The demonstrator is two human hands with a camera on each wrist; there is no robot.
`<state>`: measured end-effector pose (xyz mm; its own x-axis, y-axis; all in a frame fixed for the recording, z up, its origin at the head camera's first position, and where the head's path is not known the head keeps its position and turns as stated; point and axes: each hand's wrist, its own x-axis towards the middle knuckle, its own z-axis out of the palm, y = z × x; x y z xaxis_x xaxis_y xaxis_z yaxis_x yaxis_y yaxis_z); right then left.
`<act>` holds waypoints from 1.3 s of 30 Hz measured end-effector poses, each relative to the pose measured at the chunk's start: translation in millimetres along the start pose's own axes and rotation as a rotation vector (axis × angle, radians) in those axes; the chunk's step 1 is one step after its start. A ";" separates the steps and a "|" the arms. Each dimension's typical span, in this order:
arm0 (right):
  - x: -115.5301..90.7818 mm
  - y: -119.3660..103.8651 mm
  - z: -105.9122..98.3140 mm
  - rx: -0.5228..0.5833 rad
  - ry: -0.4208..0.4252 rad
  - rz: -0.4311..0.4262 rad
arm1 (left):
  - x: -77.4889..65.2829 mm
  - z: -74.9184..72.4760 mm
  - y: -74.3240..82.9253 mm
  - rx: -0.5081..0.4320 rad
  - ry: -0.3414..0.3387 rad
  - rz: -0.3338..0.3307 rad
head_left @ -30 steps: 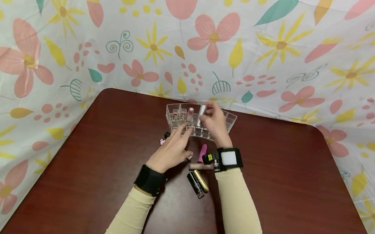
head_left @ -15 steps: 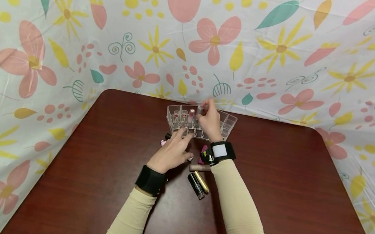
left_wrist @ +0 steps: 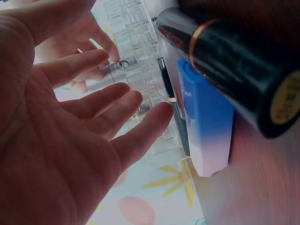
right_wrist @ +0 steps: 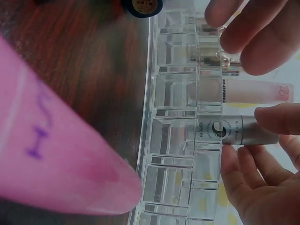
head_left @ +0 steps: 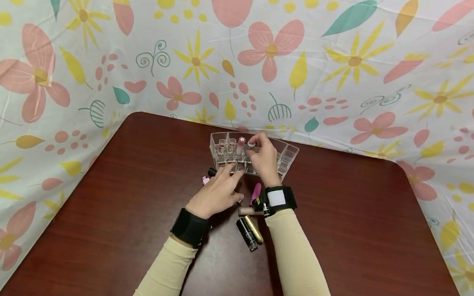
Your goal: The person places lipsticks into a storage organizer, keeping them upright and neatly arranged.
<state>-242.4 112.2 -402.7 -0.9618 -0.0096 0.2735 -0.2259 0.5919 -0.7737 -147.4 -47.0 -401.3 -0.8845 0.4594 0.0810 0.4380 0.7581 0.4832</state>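
Observation:
A clear cosmetics organizer (head_left: 283,169) stands near the table's back edge. My right hand (head_left: 264,159) pinches a silver cosmetic tube (right_wrist: 255,130) by its upper part. The tube's lower end sits inside an organizer compartment, in the slot beside a pink lip gloss tube (right_wrist: 258,91). Fingers of my left hand (head_left: 217,190) stretch out straight over the organizer's front, holding nothing. In the back row's left part stand two clear-cased lipsticks (head_left: 222,147). The left wrist view shows a black tube (left_wrist: 234,65) and a blue-to-pink tube (left_wrist: 206,117) lying in front of the organizer.
On the table in front lie a magenta tube (head_left: 256,193), a beige tube (head_left: 246,211), a gold tube (head_left: 253,229) and a black case (head_left: 247,234). A floral cloth (head_left: 145,45) hangs right behind the table (head_left: 359,230).
My right hand has brought the silver tube from leaning over the organizer down into a back compartment, so only its top shows in the head view. The left hand stays nearly still.

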 end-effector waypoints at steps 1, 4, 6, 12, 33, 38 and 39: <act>-1.5 0.2 -0.5 0.003 0.001 0.003 | 0.3 0.6 0.2 0.003 -0.004 0.001; -6.2 0.1 -2.4 0.017 0.005 0.016 | 0.9 2.4 0.7 0.003 -0.011 0.006; -9.5 -0.6 -3.8 0.020 0.006 0.027 | 1.2 3.5 0.8 0.003 -0.014 0.006; -19.9 0.7 -11.4 0.049 0.005 0.042 | 1.8 7.6 0.3 -0.002 -0.023 0.002; -116.6 -74.1 -136.4 -0.011 0.067 -0.150 | -46.1 -73.3 44.1 0.198 0.403 0.214; -128.6 -82.2 -147.1 -0.087 0.028 -0.209 | -60.3 -87.9 48.1 0.236 0.427 0.208; -128.8 -82.3 -147.5 -0.093 0.025 -0.216 | -60.8 -88.6 48.7 0.234 0.425 0.208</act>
<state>-77.1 183.6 -290.0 -0.8884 -0.1247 0.4419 -0.4095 0.6504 -0.6398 -86.5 -79.0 -305.5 -0.7412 0.4198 0.5238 0.5921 0.7766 0.2154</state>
